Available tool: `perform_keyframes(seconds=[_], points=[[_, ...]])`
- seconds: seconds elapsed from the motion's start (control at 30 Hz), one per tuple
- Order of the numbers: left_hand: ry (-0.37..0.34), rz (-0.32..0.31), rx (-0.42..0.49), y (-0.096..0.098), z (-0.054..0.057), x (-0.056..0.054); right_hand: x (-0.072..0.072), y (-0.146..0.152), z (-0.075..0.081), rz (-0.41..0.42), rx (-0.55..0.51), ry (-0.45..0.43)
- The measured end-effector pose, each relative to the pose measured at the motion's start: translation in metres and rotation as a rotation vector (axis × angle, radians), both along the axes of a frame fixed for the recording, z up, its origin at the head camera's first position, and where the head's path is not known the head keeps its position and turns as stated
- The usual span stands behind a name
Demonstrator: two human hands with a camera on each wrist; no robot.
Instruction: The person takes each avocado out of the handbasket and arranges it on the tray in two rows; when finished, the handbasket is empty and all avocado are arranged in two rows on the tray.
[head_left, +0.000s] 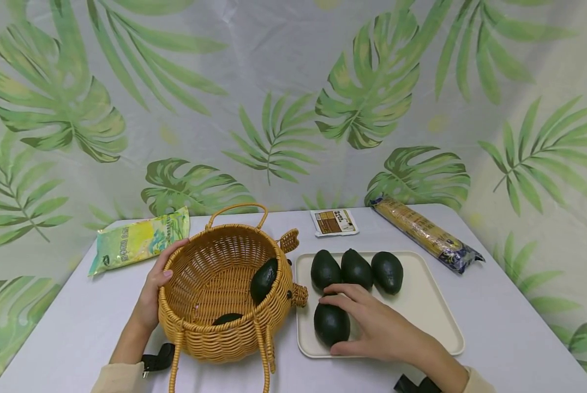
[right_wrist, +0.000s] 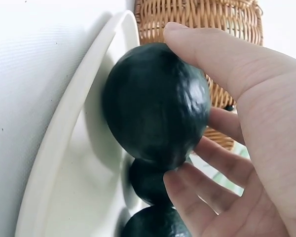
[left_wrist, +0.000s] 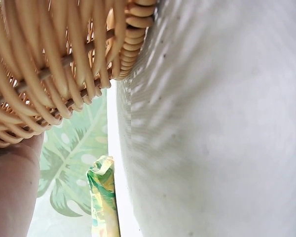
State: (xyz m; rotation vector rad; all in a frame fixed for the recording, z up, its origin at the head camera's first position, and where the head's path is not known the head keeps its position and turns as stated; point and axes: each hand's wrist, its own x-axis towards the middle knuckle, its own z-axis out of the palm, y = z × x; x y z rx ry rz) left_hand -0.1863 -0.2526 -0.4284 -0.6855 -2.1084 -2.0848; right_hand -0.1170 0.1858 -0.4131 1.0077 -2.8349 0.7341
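My right hand (head_left: 372,325) holds a dark green avocado (right_wrist: 155,101) over the near left part of a cream tray (head_left: 406,322), thumb on its near side and fingertips on its far side. Whether that avocado still touches the tray, I cannot tell. Behind it, a row of three more avocados (head_left: 356,268) lies along the tray's far side. At the left, my left hand (head_left: 152,286) grips the rim of a wicker basket (head_left: 225,341) shaped like an animal. Inside the basket, one avocado (head_left: 264,281) leans on the right wall and another (head_left: 227,319) shows partly above the near rim.
A green and yellow packet (head_left: 138,240) lies at the back left. Beyond the tray are a small brown and white packet (head_left: 335,222) and a long noodle-like packet (head_left: 423,232). The basket's handles (head_left: 238,206) stick out at back and front. Leaf-print cloth hangs behind the white table.
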Motion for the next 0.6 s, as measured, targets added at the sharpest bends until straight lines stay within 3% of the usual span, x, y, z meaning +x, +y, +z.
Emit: perform_keyframes(seconds=[0.6], points=[[-0.010, 0.016, -0.021, 0.0002, 0.0005, 0.0004, -0.0016, 0.0032, 0.0096, -0.033, -0.039, -0.031]])
